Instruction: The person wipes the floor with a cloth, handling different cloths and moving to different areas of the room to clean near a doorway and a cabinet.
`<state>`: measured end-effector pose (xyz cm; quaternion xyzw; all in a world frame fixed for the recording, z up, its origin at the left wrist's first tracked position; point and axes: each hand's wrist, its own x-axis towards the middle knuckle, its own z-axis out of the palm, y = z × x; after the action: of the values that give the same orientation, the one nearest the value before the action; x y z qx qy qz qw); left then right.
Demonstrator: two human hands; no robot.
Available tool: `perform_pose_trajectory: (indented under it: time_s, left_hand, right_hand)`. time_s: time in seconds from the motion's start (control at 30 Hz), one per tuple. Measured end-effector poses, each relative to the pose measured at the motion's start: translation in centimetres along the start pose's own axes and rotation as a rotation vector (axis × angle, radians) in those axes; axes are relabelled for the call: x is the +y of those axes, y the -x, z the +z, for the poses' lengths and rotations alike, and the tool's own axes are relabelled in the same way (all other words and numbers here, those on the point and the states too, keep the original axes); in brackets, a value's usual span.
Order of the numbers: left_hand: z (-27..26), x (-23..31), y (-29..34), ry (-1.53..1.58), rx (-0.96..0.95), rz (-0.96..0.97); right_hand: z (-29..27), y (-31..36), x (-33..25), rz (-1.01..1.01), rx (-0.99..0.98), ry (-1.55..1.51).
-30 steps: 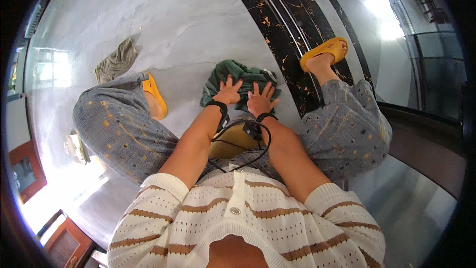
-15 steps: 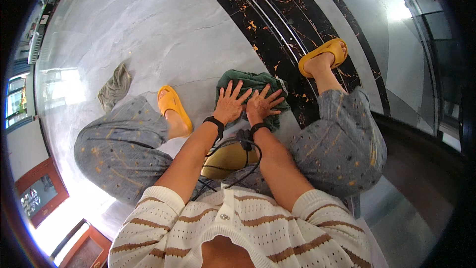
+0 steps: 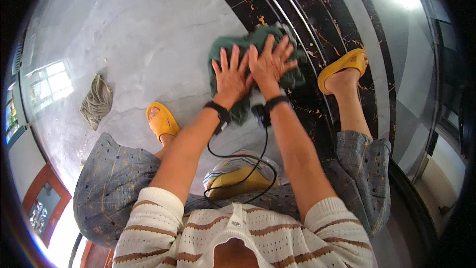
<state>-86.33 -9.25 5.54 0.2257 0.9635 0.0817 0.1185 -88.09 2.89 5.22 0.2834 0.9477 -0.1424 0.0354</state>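
Note:
A dark green cloth lies crumpled on the floor, partly over the grey tile and partly over the black border. My left hand presses flat on its left part with the fingers spread. Beside it, my right hand lies on the cloth too, fingers fanned out, the two thumbs close together. Both arms are stretched forward. A black band with a small device sits on the left wrist, and another wrist device on the right, with a black cable looping between them.
A greyish-green rag lies on the grey tile floor to the left. My feet, in yellow slippers, are planted wide apart. The black marbled border with metal strips runs along the right. Something yellow with a striped cloth is between my legs.
Both hands have slid forward, carrying the green cloth farther from me and spreading it wider. My arms are straighter. The view has shifted, and the striped cloth between my legs now shows.

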Motion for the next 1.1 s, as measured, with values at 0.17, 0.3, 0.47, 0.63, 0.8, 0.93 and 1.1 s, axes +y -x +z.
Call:
perform_pose_trajectory:
  time_s: [0.17,0.3,0.47,0.63,0.8,0.93,1.1]
  left_hand:
    - [-0.5,-6.6,-6.9,-0.094,0.07,-0.2]
    - [-0.8,-10.1,-9.9,-0.135,0.132,-0.2]
    - [-0.8,-9.3,-9.5,-0.084,0.126,-0.203]
    - [0.2,-6.5,-2.2,-0.035,0.054,-0.208]
    - [1.0,-3.6,6.2,0.055,-0.067,-0.222]
    - [0.2,-3.4,13.7,0.118,-0.253,-0.3]
    - [-1.9,-1.7,18.5,0.196,-0.467,-0.395]
  right_hand:
    - [1.4,-8.2,-8.0,-0.249,-0.033,-0.089]
    - [2.7,-11.2,-11.0,-0.377,0.046,-0.077]
    - [2.9,-11.0,-9.1,-0.539,0.217,-0.086]
    - [2.0,-4.9,-5.5,-0.61,0.073,-0.049]
    - [0.2,3.5,-1.6,-0.587,-0.099,0.037]
    - [-0.8,10.3,-1.0,-0.597,-0.346,0.148]
    - [-2.1,15.4,0.9,-0.593,-0.508,0.171]
